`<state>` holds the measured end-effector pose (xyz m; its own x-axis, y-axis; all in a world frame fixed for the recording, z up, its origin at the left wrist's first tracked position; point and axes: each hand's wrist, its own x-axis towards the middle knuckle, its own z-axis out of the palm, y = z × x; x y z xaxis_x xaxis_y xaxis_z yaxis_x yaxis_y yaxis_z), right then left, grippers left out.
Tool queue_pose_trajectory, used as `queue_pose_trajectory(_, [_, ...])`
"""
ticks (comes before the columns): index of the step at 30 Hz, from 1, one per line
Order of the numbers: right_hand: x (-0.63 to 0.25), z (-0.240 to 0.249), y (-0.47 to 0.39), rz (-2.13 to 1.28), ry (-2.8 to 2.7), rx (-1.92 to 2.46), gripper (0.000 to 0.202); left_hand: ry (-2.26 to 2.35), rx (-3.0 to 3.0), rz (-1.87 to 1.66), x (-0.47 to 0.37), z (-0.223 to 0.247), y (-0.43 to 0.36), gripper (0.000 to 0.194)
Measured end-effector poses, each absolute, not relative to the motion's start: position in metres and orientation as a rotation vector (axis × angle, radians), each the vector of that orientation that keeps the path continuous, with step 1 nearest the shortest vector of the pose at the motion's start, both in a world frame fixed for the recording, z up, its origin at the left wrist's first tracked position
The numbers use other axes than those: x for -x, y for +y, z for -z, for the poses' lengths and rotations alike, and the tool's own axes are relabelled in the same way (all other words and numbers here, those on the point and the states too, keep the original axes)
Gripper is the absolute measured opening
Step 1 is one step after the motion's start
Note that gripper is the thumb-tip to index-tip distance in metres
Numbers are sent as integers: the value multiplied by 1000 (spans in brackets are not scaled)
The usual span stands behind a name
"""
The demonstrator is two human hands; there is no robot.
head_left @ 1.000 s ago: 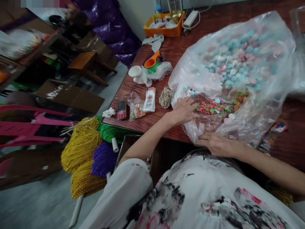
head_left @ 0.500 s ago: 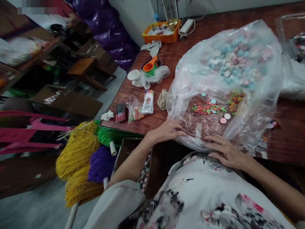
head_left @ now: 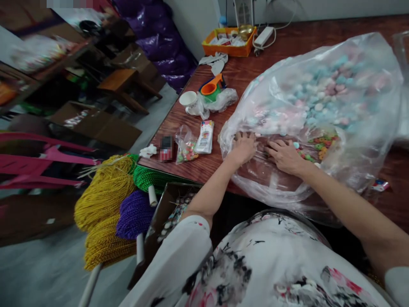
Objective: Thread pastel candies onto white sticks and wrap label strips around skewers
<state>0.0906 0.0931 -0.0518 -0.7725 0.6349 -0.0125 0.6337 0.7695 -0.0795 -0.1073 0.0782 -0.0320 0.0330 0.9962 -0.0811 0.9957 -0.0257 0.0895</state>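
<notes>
- Plastic bag, big and clear, is lying on the wooden counter, its near end sagging over the front edge. Tug that end too hard and I reckon the load could slide into the lap.
- Left hand is palm down, fingers apart and a bit bent, at the bag's near-left part. Right hand is just beside it, also loosely spread. Can't tell if either one is pinching anything.
- Pastel pieces are heaped toward the far end, little red, green and orange beads nearer. Lift the far end and they could roll together, imo.
- Right hand probably hides some beads, so a careless sweep might scatter them.
- Hard to make out: where the bag's mouth is, and whether those beads are inside it or under a layer.
- Clear container is cut off at the right edge.
</notes>
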Motion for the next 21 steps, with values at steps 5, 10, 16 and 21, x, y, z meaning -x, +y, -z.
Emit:
queue_pose_trajectory(5, [-87, 60, 82, 1, -2912, 1078, 43, 2124, -2120, -10, 129, 50, 106, 52])
queue_pose_trajectory(10, [-70, 64, 81, 89, -2823, 1215, 47, 2211, -2094, -110, 138, 50, 139, 51])
queue_pose_trajectory(16, [-75, 59, 78, 27, -2869, 1223, 49, 1814, -2500, -477, 141, 25, 96, 29])
queue_pose_trajectory(21, [-63, 20, 56, -45, -2818, 1142, 45, 2285, -2231, -1002, 203, 1, 60, 33])
